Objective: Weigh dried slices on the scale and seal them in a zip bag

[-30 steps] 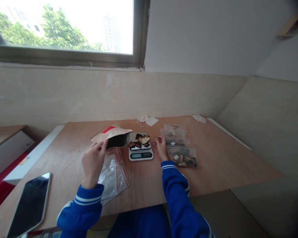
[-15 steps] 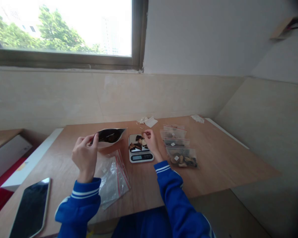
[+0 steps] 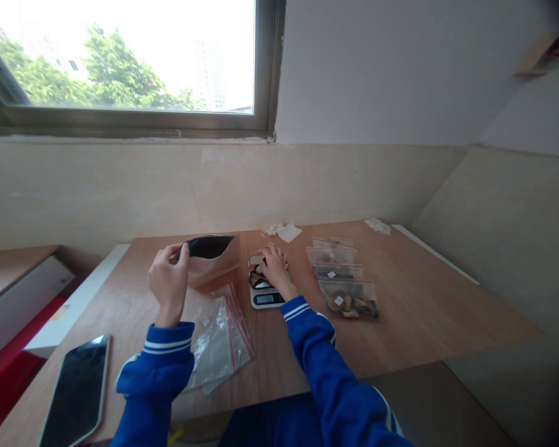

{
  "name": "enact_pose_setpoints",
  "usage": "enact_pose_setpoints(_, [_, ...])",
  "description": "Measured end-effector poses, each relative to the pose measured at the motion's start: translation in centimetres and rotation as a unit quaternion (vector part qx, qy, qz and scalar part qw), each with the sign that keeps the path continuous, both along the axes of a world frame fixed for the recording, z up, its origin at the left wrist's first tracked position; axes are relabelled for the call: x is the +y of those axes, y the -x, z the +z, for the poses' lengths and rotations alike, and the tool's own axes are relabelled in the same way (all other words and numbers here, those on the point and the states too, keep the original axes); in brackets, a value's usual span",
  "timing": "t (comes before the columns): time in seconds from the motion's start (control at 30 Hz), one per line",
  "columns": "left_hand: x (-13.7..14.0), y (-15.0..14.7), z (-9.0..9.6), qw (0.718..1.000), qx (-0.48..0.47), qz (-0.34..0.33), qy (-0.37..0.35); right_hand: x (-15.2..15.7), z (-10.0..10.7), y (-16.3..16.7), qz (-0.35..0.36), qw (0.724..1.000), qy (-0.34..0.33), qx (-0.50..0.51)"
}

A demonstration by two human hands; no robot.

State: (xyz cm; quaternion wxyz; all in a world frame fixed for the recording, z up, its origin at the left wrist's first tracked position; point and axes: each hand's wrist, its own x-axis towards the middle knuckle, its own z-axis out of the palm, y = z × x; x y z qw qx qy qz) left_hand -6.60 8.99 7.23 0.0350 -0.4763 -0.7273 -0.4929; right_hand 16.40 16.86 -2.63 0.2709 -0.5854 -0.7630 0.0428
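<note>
Here, the brown paper pouch (image 3: 213,261) hangs above the wooden table (image 3: 423,304), mouth open and turned toward the camera, dark lining showing. Left hand (image 3: 168,282) pinches its rim at the near-left corner, thumb against fingers; the rest of the pouch hangs free to the right.

Pouch looks light and soft-walled: paper skin, likely to crease or fold shut if held by one edge only. Judged best taken at the rim beside the mouth, as now, or supported under the base when loaded.

Just right of it, a small digital scale (image 3: 266,297), display facing the person. Right hand (image 3: 274,267) lies palm-down over the platform, covering most of the dark dried pieces (image 3: 254,279) there. Fingers are curled over the pile, but whether they have closed on any piece cannot be told. The pieces look dry, light and irregular, probably brittle; a gentle gathering grip would suit, not a squeeze.

Under the pouch and nearer the person, empty clear zip bags (image 3: 221,338) with red seal lines; thin, slippery film. Right of the scale, a row of filled zip bags (image 3: 349,298), lying flat. Crumpled white paper (image 3: 284,231) at the table's far edge. A phone (image 3: 77,394), screen dark, lies at the near-left corner.
</note>
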Motion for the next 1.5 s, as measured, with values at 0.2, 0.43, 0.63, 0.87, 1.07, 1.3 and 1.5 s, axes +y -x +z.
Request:
enact_pose_setpoints(0.2, [0.7, 0.0, 0.0, 1.0, -0.009, -0.005, 0.013, -2.0, -1.1, 0.2, 0.053, 0.998, -0.032, -0.025])
enact_pose_setpoints(0.43, [0.5, 0.2, -0.3, 1.0, -0.02, -0.006, 0.02, -3.0, -1.1, -1.1, 0.026, 0.993, -0.07, 0.087])
enact_pose_setpoints(0.63, [0.9, 0.1, -0.5, 0.998, -0.049, 0.006, -0.05, -8.7, -3.7, -0.5, 0.089, 0.964, -0.166, 0.189])
enact_pose_setpoints(0.87, [1.4, 0.9, -1.2, 0.996, -0.065, 0.024, -0.048, -13.6, -6.5, 2.2, 0.21, 0.959, -0.17, 0.089])
enact_pose_setpoints(1.07, [2.2, 2.5, -3.0, 0.996, -0.086, 0.007, -0.005, -15.2, -6.0, 3.4, 0.287, 0.951, -0.108, 0.047])
enact_pose_setpoints(1.3, [2.7, 3.8, -6.4, 0.995, -0.086, -0.056, 0.02, -16.7, -5.9, 4.3, 0.288, 0.956, -0.028, 0.038])
enact_pose_setpoints(1.5, [3.5, 4.0, -8.9, 0.991, -0.102, -0.081, 0.01, -17.0, -6.4, 5.0, 0.29, 0.957, 0.019, -0.003])
